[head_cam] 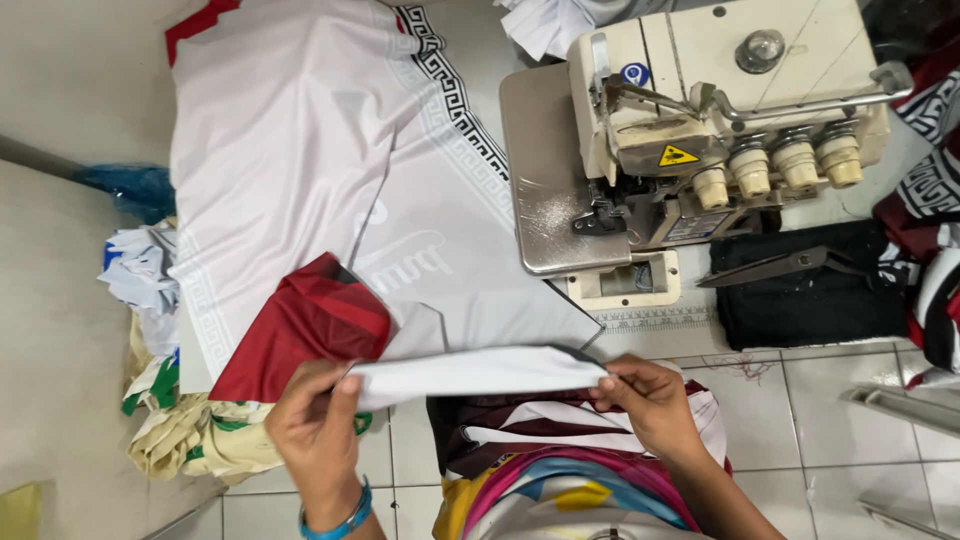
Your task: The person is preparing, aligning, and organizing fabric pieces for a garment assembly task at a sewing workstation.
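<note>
White fabric piece point(480, 370) held stretched, edge pinched by left hand point(318, 425) and right hand point(650, 400), hands apart. Alignment step judged; feed toward overlock machine point(700, 120) presser foot required.

Bright, even overhead light is flooding the frame; the white fabric point(290, 130) upper left is nearly washing out. Glare is glinting off the metal plate point(545, 190). Shadows are staying soft, edges bending slightly.
</note>
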